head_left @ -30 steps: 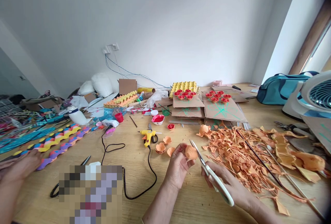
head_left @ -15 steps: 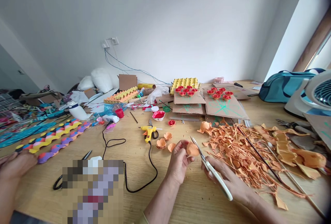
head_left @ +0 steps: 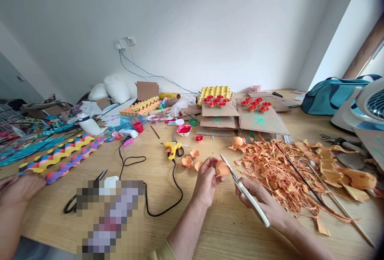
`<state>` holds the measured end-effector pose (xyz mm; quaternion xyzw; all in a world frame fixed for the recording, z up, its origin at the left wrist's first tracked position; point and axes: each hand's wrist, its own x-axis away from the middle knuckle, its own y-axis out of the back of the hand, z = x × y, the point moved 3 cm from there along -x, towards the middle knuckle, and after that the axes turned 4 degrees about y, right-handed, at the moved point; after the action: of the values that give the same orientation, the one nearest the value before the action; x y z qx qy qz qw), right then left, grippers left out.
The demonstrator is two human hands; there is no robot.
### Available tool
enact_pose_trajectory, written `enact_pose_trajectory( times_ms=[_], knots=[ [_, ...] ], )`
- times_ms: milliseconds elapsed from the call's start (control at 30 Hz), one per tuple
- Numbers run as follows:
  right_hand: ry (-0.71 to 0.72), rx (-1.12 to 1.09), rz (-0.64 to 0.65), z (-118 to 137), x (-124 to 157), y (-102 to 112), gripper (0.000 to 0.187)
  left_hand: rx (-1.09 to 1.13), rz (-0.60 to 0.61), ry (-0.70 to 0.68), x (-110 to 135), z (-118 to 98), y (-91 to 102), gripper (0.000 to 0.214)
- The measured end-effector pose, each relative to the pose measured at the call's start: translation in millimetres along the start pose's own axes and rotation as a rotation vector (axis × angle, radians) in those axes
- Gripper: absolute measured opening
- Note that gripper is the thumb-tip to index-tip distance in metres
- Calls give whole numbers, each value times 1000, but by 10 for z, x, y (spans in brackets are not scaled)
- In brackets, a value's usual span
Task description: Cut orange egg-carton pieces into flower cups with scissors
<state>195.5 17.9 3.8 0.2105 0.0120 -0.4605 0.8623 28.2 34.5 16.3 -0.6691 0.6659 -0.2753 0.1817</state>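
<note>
Between the thumb and fingers of my left hand (head_left: 207, 180) is a small orange egg-carton cup (head_left: 222, 168), its rounded side toward me. My right hand (head_left: 260, 199) grips white-handled scissors (head_left: 252, 203), whose blades lie along the cup's right edge. Whether the blades touch the cup I cannot tell. Just left of my hands sit several cut orange petal cups (head_left: 187, 162), some of them stacked. To the right spreads a heap of orange carton scraps (head_left: 274, 172).
A yellow glue gun (head_left: 172, 149) with a black cord lies left of the cups. Behind are a bowl of red paint (head_left: 184, 130) and red flowers on cardboard (head_left: 260, 122). Another person's hand (head_left: 22, 188) rests at far left beside painted carton strips (head_left: 60, 155). A fan (head_left: 364, 108) stands right.
The view has shifted slightly. My hands keep nearly the same pose, with the scissors still along the cup's right edge. The other person's hand at far left has moved a little.
</note>
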Motion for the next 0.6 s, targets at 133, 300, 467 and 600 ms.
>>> enact_pose_trajectory(
  times_ms=[133, 300, 467, 600],
  knots=[
    [-30, -43, -26, -27, -6, -25, 47, 10, 7, -4, -8, -3, 6, 22],
    [-68, -116, -82, -109, -38, -70, 51, 31, 4, 21, -2, 8, -1, 24],
    [-78, -185, -178, -95, -49, 2, 48, 37, -3, 40, 13, 9, -32, 23],
    [-76, -233, -248, -89, -22, 141, 48, 16, 16, 72, 11, 36, -42, 26]
  ],
)
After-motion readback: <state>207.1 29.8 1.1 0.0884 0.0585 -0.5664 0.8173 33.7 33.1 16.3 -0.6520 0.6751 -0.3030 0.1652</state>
